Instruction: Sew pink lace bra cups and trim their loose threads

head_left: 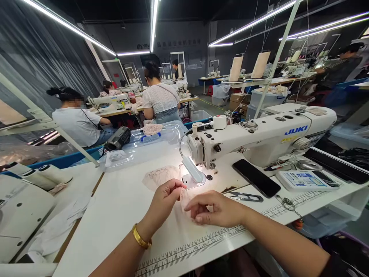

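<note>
A: Locate the workpiece and state its axis.

B: The pale pink lace fabric piece (161, 177) lies on the white sewing table (121, 215), long axis running from the far left toward the hands. Its near end rises to the left hand (165, 200), fingertips pinched closed on it. The right hand (215, 211), fingers curled narrow, touches the same edge.

A: Surroundings?

B: Just beyond stands the white JUKI sewing machine (259, 138); black thread snips (248, 197) and a black smartphone (256, 177) lie to the right.
</note>
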`<state>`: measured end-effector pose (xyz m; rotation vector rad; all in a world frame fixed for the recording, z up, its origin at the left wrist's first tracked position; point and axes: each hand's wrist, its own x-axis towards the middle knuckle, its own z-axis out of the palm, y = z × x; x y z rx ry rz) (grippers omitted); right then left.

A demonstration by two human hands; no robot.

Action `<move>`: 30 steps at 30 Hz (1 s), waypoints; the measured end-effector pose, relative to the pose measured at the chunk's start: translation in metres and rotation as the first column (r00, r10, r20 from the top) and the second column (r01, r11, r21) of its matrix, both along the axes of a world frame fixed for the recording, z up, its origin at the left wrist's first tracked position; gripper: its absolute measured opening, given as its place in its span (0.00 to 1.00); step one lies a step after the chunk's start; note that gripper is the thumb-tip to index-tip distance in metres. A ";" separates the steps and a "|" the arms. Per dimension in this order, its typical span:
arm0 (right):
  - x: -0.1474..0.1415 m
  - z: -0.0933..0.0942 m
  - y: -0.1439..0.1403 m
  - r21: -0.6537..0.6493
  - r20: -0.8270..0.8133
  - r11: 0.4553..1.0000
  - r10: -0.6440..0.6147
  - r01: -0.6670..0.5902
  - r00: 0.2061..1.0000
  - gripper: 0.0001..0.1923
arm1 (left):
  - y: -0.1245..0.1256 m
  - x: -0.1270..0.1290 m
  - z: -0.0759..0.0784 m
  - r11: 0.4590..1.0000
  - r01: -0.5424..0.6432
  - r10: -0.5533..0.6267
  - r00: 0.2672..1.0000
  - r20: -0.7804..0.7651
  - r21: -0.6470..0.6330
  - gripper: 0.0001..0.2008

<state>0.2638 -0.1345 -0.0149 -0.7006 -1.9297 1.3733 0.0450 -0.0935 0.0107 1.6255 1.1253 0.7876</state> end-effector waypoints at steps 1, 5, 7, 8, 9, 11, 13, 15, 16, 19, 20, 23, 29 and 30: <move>0.000 0.001 -0.003 0.075 0.039 0.997 0.016 -0.019 0.999 0.18 | 0.000 0.001 -0.001 0.999 0.006 -0.002 0.998 0.069 -0.046 0.10; 0.016 0.002 -0.019 0.461 0.208 0.879 -0.237 0.119 0.949 0.17 | 0.001 0.004 -0.006 0.985 0.011 0.029 0.973 0.229 -0.173 0.13; 0.037 -0.001 -0.028 0.578 0.228 0.783 -0.424 0.228 0.877 0.15 | 0.002 0.006 -0.009 0.981 0.010 0.039 0.969 0.243 -0.196 0.17; 0.049 -0.003 -0.032 0.619 0.244 0.738 -0.506 0.269 0.827 0.14 | 0.002 0.006 -0.010 0.978 0.017 0.036 0.968 0.247 -0.209 0.19; 0.062 -0.007 -0.036 0.654 0.269 0.696 -0.581 0.297 0.768 0.14 | 0.002 0.006 -0.010 0.974 0.027 0.032 0.967 0.253 -0.225 0.20; 0.087 -0.015 -0.041 0.715 0.343 0.632 -0.690 0.300 0.637 0.15 | -0.001 0.005 -0.005 0.964 0.061 0.016 0.958 0.285 -0.259 0.20; 0.106 -0.025 -0.044 0.742 0.433 0.625 -0.722 0.241 0.540 0.12 | -0.006 0.001 0.005 0.939 0.155 -0.038 0.934 0.355 -0.306 0.18; 0.114 -0.034 -0.045 0.746 0.494 0.641 -0.713 0.178 0.497 0.09 | -0.011 -0.003 0.017 0.886 0.307 -0.140 0.891 0.433 -0.346 0.17; 0.115 -0.037 -0.045 0.750 0.503 0.643 -0.709 0.159 0.494 0.11 | -0.014 -0.005 0.022 0.859 0.368 -0.187 0.873 0.451 -0.355 0.17; 0.108 -0.034 -0.044 0.730 0.485 0.657 -0.692 0.189 0.535 0.14 | -0.014 -0.004 0.027 0.865 0.368 -0.251 0.906 0.341 -0.341 0.16; 0.103 -0.029 -0.043 0.684 0.481 0.691 -0.668 0.234 0.568 0.14 | -0.012 -0.001 0.025 0.895 0.316 -0.241 0.937 0.255 -0.315 0.15; 0.082 -0.007 -0.037 0.387 0.463 0.852 -0.511 0.353 0.725 0.15 | -0.004 0.010 0.011 0.959 0.181 -0.175 0.983 0.047 -0.218 0.15; 0.032 0.009 0.002 0.007 0.352 0.926 -0.355 0.377 0.866 0.24 | 0.006 0.021 -0.004 0.948 0.217 -0.195 0.974 0.114 -0.235 0.17; 0.026 0.005 0.010 -0.026 0.308 0.926 -0.352 0.377 0.884 0.19 | 0.007 0.020 -0.005 0.947 0.217 -0.193 0.974 0.121 -0.239 0.18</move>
